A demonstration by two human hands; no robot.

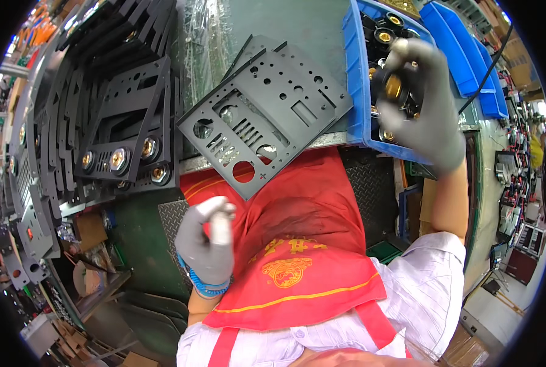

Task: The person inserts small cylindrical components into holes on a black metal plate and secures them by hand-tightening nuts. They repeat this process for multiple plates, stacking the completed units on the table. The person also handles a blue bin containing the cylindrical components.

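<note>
Red apron nearest lens. Left hand gloved, grip curled together, seemingly empty, hovering near lap. Right hand over blue bin, grip clamped on brass-and-black connectors. Perforated black panel lies on desk, holes unfilled. Finished panels with fitted connectors stacked at left.

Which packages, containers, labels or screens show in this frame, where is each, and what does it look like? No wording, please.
Blue plastic bin: upper right on the bench, rectangular, holding black and brass connectors; the right hand grips one over it.
Second blue bin: further right, same shape; contents not visible.
Yellow emblem: printed on the red apron, rounded, with yellow lines.
Clear plastic wrap: top centre, crumpled.
Screens: none clearly visible.
</note>
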